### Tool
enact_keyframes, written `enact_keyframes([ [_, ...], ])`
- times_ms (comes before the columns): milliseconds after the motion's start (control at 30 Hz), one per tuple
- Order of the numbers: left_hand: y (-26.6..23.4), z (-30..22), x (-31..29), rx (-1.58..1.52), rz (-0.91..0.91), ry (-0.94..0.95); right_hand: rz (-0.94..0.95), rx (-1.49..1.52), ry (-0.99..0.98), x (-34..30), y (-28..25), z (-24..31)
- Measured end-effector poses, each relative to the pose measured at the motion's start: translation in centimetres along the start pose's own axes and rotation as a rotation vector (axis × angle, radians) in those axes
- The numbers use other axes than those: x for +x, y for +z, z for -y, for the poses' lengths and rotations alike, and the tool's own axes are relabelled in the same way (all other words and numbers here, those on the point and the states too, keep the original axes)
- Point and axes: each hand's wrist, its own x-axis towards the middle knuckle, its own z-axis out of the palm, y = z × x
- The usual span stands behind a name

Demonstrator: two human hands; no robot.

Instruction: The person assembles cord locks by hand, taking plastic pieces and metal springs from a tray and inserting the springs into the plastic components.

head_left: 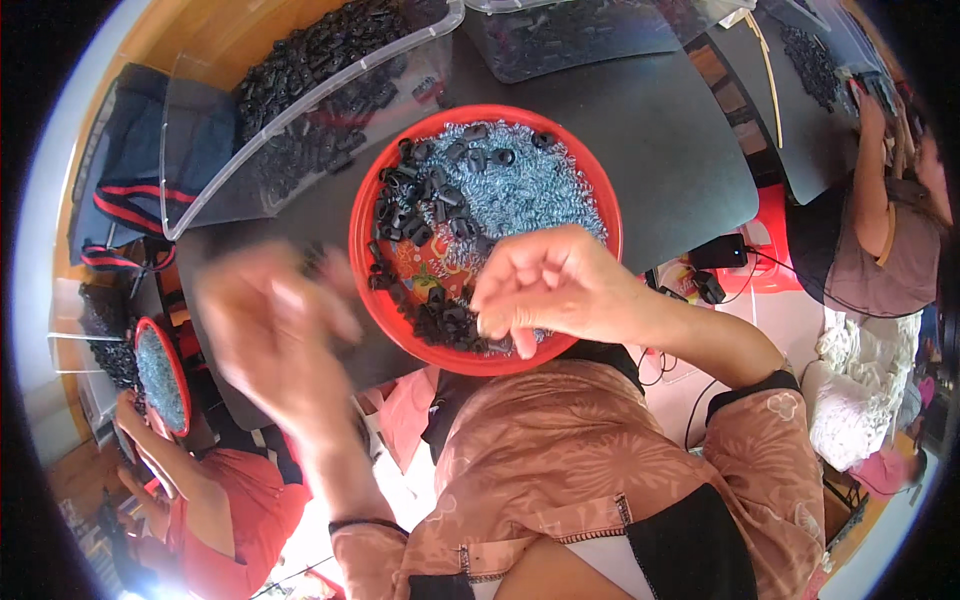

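A round red tray (612, 200) lies in front of me. Small metal coil springs (530, 190) are heaped across its far and right side. Small black plastic parts (405, 205) gather along its left and near side, with a few on top of the springs. Over the tray's near right part, my right hand (555, 290) is closed, fingers curled and thumb against them; what they hold, if anything, is hidden. My left hand (275, 320) is off the tray's left side above the dark table, smeared by motion, so its fingers cannot be read.
Clear plastic bins stand beyond the tray: a large bin (195, 185) of black parts at left, another bin (570, 50) at the back. The dark table (690, 150) carries them. Co-workers sit at left (240, 500) and right (880, 240). A black adapter (718, 250) lies right.
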Motion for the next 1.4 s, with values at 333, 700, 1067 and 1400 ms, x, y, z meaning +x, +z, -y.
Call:
enact_keyframes([
  [333,1.9,4.7,1.2,0.652,0.382,0.159,-0.315,-0.712,-0.369,-0.8,-1.7,-0.5],
  [700,3.0,5.7,-1.5,0.816,0.435,0.252,-0.286,-1.235,-0.510,7.0,-0.9,-0.6],
  [1067,3.1,5.2,-1.9,0.939,0.457,0.277,-0.220,-1.633,-0.512,8.8,-0.2,-1.3],
  [1400,2.3,5.0,-2.8,0.579,0.214,-0.029,-0.185,-1.613,-0.529,8.8,-0.5,-1.1],
])
